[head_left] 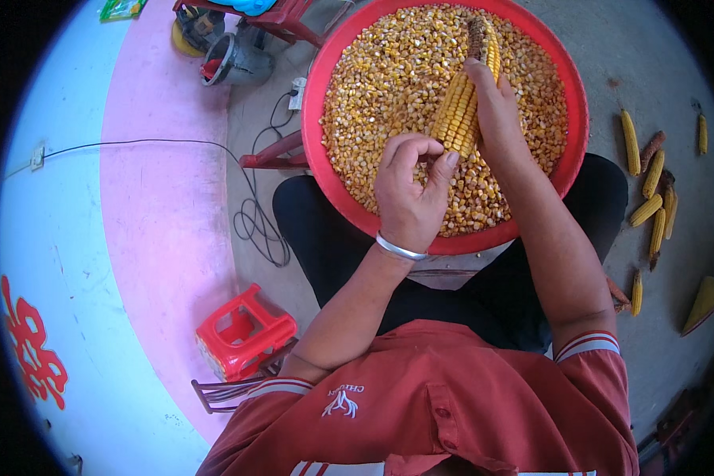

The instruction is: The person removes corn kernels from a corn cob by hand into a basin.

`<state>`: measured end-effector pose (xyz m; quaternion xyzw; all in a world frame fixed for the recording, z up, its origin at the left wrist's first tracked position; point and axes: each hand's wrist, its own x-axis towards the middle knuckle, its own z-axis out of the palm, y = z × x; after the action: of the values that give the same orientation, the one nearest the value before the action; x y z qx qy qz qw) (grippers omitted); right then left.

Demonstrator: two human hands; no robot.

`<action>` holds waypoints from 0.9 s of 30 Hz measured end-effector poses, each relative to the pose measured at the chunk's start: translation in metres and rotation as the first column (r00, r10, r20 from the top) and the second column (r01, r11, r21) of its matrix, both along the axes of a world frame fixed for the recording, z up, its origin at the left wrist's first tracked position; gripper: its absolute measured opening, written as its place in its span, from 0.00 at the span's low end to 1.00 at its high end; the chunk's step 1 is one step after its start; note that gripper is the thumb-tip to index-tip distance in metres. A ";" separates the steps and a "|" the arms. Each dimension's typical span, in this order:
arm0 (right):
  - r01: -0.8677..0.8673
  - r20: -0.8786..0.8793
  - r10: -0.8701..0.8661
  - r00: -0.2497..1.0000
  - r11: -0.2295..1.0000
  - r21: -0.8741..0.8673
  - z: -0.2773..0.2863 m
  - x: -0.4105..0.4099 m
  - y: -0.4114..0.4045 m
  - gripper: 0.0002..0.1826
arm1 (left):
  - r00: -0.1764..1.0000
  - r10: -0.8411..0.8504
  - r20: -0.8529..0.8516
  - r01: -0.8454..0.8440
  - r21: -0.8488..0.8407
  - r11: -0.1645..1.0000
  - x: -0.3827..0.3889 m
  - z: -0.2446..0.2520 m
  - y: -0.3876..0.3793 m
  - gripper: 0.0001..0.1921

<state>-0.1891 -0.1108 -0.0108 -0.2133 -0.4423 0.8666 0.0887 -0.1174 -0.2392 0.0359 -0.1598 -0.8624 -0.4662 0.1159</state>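
Note:
My right hand (497,110) is closed around a corn cob (458,113) with yellow kernels. Beyond its thumb, a second cob (477,38), partly bare and brown along one side, points towards the far rim. My left hand (413,184), with a silver bangle at the wrist, has its bent fingers and thumb at the near end of the yellow cob; whether it grips anything is hard to make out. Both hands are over a round red basin (577,107) filled with loose corn kernels (381,89).
Several corn cobs (630,143) lie on the floor at the right. A red plastic stool (244,339) is at the lower left. A black cable (256,226) loops near the wall. A grey bucket (244,62) and a power strip (297,93) are at the upper left.

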 end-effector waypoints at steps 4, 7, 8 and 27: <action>0.001 0.007 -0.001 1.000 1.000 0.008 0.002 0.001 0.001 0.20 | 0.997 -0.003 0.076 -0.006 0.111 0.994 0.000 -0.003 -0.001 0.07; -0.021 0.020 0.022 1.000 0.999 -0.029 0.005 0.002 0.002 0.20 | 0.983 -0.021 0.183 -0.020 0.219 0.976 0.002 -0.009 -0.003 0.05; -0.031 0.023 0.032 0.999 0.999 -0.037 0.004 0.002 0.003 0.20 | 0.980 -0.027 0.198 -0.017 0.218 0.976 0.002 -0.010 -0.003 0.05; -0.295 0.073 0.307 0.949 0.946 -0.136 0.055 0.009 -0.022 0.16 | 0.549 -0.561 0.619 -0.202 0.750 0.630 -0.049 0.019 -0.022 0.28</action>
<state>-0.1805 -0.1332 0.0440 -0.1886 -0.4188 0.8847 -0.0788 -0.1663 -0.2608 0.0553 0.0390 -0.5112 -0.8063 -0.2949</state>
